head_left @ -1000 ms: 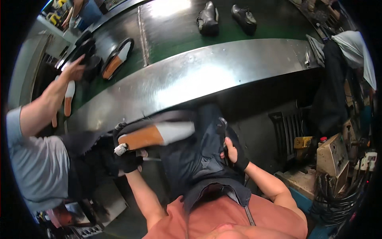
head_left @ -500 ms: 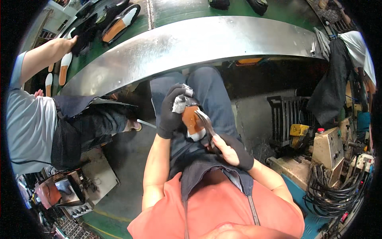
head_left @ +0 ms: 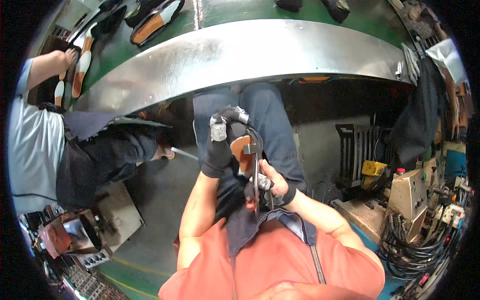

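The metal-edged bench [head_left: 235, 52] spans the view at 12 o'clock, with the person's legs [head_left: 272, 117] pointing toward it. Over the lap sits a dark shoe [head_left: 241, 154], its brown sole facing up, its long axis running roughly from 11 to 5 o'clock. The left hand [head_left: 224, 134] is the nearer one: its gloved fingers curl round the shoe's far end, from about 10 to 12 o'clock. The metal tool [head_left: 255, 161] stands along 12 to 6 o'clock, its blocky head over the sole's 3 o'clock side; whether they touch, I cannot tell. The right hand [head_left: 269, 184], fingers closed round the tool's handles, lies at 5 o'clock from the sole.
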Action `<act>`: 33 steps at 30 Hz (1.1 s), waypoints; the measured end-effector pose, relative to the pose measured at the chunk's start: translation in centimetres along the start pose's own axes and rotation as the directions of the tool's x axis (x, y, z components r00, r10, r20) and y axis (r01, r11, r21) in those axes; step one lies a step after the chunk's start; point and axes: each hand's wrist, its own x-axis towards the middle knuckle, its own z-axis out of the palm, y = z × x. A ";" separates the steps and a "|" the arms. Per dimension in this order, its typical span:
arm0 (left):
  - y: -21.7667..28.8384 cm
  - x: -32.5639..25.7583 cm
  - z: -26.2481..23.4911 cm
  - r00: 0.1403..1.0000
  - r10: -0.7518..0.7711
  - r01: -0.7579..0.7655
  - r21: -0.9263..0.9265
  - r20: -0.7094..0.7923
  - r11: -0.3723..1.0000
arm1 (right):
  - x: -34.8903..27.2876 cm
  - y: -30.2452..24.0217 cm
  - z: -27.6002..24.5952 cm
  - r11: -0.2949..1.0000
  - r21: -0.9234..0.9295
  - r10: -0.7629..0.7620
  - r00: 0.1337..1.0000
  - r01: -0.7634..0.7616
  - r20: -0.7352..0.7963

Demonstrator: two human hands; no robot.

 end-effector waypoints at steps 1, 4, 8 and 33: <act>-0.3 -0.4 -0.3 0.998 -0.057 0.054 -0.095 -0.022 0.994 | -0.3 -1.0 0.0 0.981 -0.185 0.062 0.998 -0.054 0.033; -0.3 -0.3 -1.7 0.996 0.000 0.010 -0.118 0.087 0.993 | -2.6 -6.0 2.6 0.558 -0.785 0.047 0.955 -0.269 -0.293; 0.8 -0.3 1.0 1.000 -0.001 0.001 0.002 -0.011 1.000 | -4.0 -7.7 8.4 0.253 -0.910 -0.145 0.917 -0.328 -0.371; 5.3 -11.7 2.9 0.992 -0.122 0.120 0.101 0.017 0.988 | -7.7 0.6 -4.3 -0.603 -0.772 -0.159 0.917 0.202 0.365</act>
